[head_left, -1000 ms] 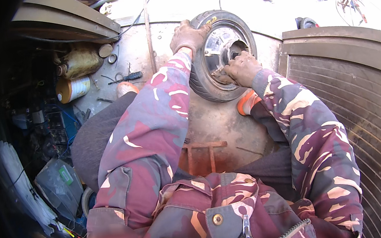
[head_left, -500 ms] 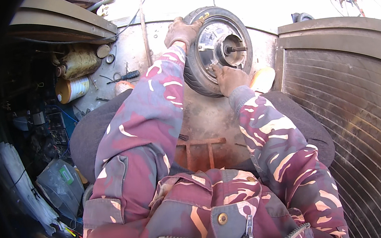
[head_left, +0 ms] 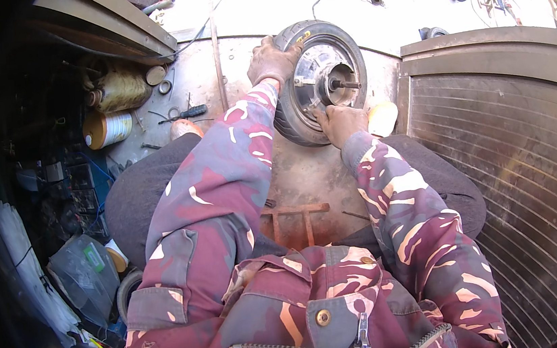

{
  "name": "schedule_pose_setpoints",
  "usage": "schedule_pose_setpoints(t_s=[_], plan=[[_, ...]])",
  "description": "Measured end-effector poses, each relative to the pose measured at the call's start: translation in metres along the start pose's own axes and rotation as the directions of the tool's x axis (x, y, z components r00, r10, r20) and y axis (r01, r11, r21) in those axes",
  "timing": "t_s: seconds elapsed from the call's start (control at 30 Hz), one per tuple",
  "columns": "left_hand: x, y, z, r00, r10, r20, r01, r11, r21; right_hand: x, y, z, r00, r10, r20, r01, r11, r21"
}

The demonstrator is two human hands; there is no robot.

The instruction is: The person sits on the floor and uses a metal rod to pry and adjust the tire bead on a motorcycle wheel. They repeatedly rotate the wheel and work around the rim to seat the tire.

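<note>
A scooter-type hub-motor wheel (head_left: 311, 89) with a black tyre stands upright on the floor ahead of me. Its silvery hub faces right, and a short axle (head_left: 348, 84) sticks out of the middle. My left hand (head_left: 273, 62) is wrapped over the tyre's upper left, thumb and fingers gripping the tread. Low on the wheel's near side, my right hand (head_left: 344, 124) is closed at the rim, its fingertips beside the hub. Part of the tyre is hidden behind that hand.
A rusty metal frame (head_left: 296, 210) lies between my legs. At left are a screwdriver-like tool (head_left: 190, 112), an orange-and-white tub (head_left: 108, 129) and a dirty jug (head_left: 121, 88). A ribbed metal cabinet (head_left: 499, 144) bounds the right side. A thin bar (head_left: 217, 65) lies left of the wheel.
The wheel and both hands sit slightly lower in view, and the wheel looks a little narrower, turned slightly. Both hands keep their places on it.
</note>
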State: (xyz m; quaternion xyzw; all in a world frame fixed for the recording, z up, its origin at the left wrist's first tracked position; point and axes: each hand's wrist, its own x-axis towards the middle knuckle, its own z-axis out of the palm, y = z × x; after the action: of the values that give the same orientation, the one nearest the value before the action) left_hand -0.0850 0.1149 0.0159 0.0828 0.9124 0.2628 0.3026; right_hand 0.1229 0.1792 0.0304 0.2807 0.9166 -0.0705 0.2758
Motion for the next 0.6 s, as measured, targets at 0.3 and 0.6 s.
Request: schedule_pose_setpoints(t_s=[0.3, 0.6], plan=[[0.001, -0.002, 0.002, 1.000, -0.002, 0.008, 0.002, 1.000, 0.013, -0.003, -0.010, 0.008, 0.998, 0.057, -0.030, -0.054, 0.995, 0.088], [0.002, -0.004, 0.003, 1.000, 0.026, -0.015, -0.025, 0.999, 0.020, -0.001, 0.008, 0.015, 0.988, -0.069, -0.135, 0.098, 0.971, 0.219]])
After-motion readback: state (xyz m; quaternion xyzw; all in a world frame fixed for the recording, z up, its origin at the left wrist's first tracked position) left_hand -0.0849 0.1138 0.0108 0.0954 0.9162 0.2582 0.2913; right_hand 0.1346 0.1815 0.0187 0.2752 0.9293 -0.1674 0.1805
